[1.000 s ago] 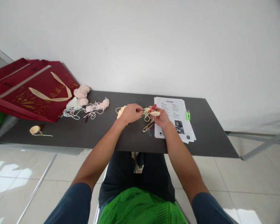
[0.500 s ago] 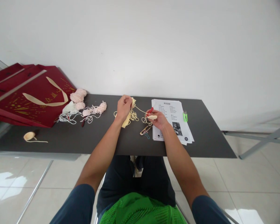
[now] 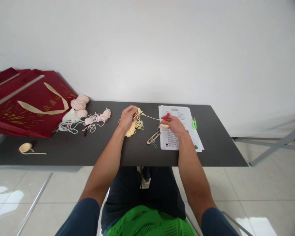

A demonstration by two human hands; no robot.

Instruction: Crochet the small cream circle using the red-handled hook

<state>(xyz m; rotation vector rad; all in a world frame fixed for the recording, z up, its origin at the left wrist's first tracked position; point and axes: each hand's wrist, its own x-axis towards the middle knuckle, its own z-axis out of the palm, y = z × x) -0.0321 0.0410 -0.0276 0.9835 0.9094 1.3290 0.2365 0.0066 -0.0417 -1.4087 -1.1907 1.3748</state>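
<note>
My left hand (image 3: 128,118) is closed on part of a tangle of pale yellow yarn (image 3: 131,129), which hangs below its fingers onto the dark table. From there a taut strand runs right to my right hand (image 3: 173,124). Those fingers are closed round a red-handled crochet hook (image 3: 165,118) and a small cream crocheted piece (image 3: 165,126), partly hidden by the hand. Under the right hand lie printed sheets (image 3: 172,141). Just left of the sheets are a large safety pin (image 3: 153,137) and a small blue stitch marker (image 3: 154,144).
Red paper bags (image 3: 29,105) lean at the left end of the table (image 3: 137,157). Beside them are pink yarn (image 3: 80,102), white yarn (image 3: 71,116) and a loose pink tangle (image 3: 103,116). A cream crocheted cup (image 3: 26,147) lies front left. Green thread snips (image 3: 194,123) rest right of the sheets.
My hands have moved apart, the right one rightward over the sheets with hook and crocheted piece. The strand between them is now pulled straight, and its loose loops by the pin are gone.
</note>
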